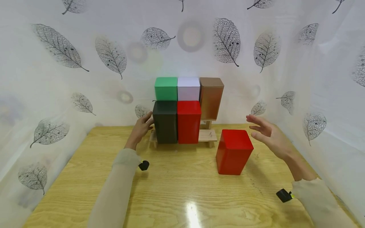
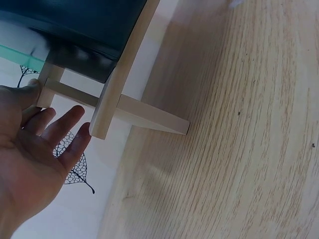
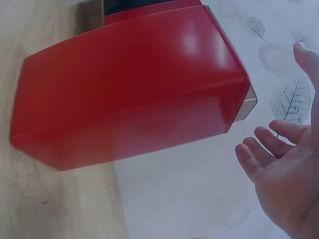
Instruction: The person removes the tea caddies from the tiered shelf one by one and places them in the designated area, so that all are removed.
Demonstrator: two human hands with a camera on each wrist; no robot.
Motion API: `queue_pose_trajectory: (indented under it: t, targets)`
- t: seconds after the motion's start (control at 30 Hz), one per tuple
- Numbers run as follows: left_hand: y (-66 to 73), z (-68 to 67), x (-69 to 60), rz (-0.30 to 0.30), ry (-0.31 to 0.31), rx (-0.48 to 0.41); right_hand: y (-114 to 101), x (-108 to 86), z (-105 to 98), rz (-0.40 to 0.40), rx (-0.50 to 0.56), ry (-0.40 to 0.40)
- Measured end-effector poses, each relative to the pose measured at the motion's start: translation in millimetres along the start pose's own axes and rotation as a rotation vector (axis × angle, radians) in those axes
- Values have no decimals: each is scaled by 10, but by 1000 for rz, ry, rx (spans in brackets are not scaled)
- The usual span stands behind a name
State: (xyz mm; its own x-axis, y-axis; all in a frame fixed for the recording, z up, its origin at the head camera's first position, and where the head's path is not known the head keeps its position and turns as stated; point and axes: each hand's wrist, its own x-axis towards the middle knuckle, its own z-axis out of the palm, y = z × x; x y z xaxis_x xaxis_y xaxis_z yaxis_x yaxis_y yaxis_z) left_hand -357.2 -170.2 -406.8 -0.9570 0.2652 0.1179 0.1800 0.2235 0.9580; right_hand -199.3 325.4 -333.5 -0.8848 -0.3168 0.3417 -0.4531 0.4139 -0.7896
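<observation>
My left hand [image 1: 141, 127] is at the left end of a small two-step wooden rack [image 1: 207, 135], beside the black box [image 1: 165, 125]. In the left wrist view, the topmost digit appears to touch the end of the rack, while the other fingers are loosely bent under it. My right hand [image 1: 268, 136], fingers spread and holding nothing, hovers to the right of a tall red box [image 1: 235, 155] standing on the table. A gap separates that hand from the box in the right wrist view. Another red box [image 1: 188, 123] stands beside the black one on the lower step.
On the rack's upper step stand a green box [image 1: 166, 88], a lavender box [image 1: 188, 88] and a brown box [image 1: 211, 98]. The wood-grain table [image 1: 171, 190] ends at a white leaf-print curtain [image 1: 194, 63] behind and at the sides.
</observation>
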Motion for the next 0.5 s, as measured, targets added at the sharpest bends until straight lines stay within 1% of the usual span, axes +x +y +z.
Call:
queue_pose_trajectory:
  t: [0.1, 0.23, 0.37, 0.5]
  targets:
    - [-41, 1, 16, 3, 12, 23, -126, 94, 7, 22, -12, 19]
    - [-36, 7, 18, 10, 22, 34, -304, 256, 25, 51, -41, 27]
    - [-23, 8, 19, 10, 21, 29, -467, 427, 47, 78, -96, 8]
    - [-40, 1, 25, 5, 21, 24, -575, 609, 78, 76, -113, -24]
